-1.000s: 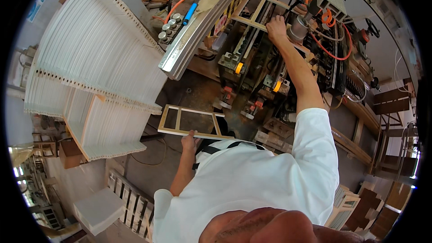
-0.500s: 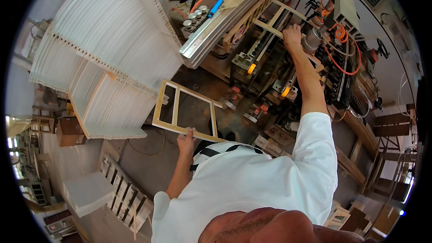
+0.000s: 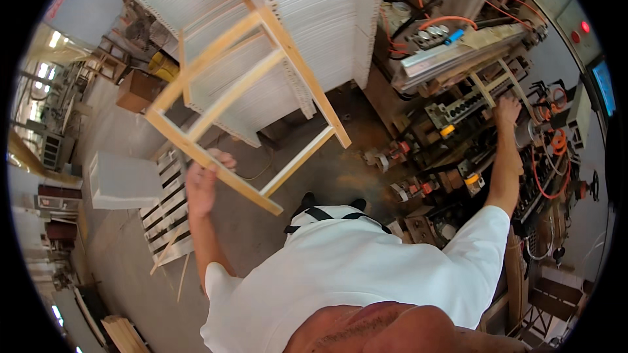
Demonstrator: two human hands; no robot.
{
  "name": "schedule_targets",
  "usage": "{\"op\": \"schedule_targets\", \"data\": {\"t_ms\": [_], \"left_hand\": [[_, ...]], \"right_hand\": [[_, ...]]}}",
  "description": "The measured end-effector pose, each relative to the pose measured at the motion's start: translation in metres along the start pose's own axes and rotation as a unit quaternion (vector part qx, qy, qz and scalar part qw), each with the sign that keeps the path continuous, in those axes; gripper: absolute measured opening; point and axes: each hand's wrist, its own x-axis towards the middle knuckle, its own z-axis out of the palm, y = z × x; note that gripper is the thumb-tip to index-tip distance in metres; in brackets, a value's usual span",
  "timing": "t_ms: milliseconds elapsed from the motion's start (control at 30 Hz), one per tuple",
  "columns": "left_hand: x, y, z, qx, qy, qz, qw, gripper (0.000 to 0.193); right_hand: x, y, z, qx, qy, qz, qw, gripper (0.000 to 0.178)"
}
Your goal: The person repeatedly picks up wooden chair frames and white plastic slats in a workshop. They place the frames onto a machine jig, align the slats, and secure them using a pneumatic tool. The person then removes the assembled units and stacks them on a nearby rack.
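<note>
My left hand grips the near rail of a light wooden frame with crossbars. The frame is held up and tilted, clear of the floor, in front of tall stacks of white slatted panels. At the far right, my right arm stretches over a workshop machine. Its hand has curled fingers at the edge of a second wooden frame lying on the machine. Part of that second frame is hidden behind my right hand and the machine parts.
White panel stacks stand ahead. A pallet and a white block-like stack are at left, with a brown cardboard box beyond. Orange hoses and a metal beam lie along the machine. A screen hangs at far right.
My left hand has swung left and lifted its wooden frame from beside my waist. The view has turned left. My right hand stays at the second frame on the machine.
</note>
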Motion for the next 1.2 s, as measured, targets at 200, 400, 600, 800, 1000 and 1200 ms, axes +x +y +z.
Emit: {"op": "schedule_targets", "data": {"t_ms": [200,400,600,800,1000,1200], "left_hand": [[0.064,0.029,-0.131,-0.113,0.088,0.058,0.988,0.050],[0.235,0.009,-0.218,-0.116,0.090,0.026,0.989,0.045],[0.369,-0.031,-0.226,0.023,0.060,-0.067,0.996,0.040],[0.398,-0.030,-0.224,0.553,0.025,-0.013,0.833,0.056],[0.338,-0.001,-0.170,0.645,0.117,0.173,0.735,0.057],[0.290,0.019,-0.071,0.474,-0.204,0.202,0.832,0.047]], "right_hand": [[-0.039,-0.049,-0.057,0.238,0.275,-0.090,0.927,0.029],[-0.154,-0.134,-0.154,0.474,0.269,-0.131,0.828,0.019],[-0.257,-0.185,-0.175,0.513,0.143,-0.131,0.836,0.016],[-0.335,-0.176,-0.190,0.517,0.066,-0.030,0.853,0.016],[-0.379,-0.147,-0.195,0.477,0.058,0.023,0.877,0.018],[-0.428,-0.115,-0.236,0.458,0.058,0.038,0.886,0.018]]}}
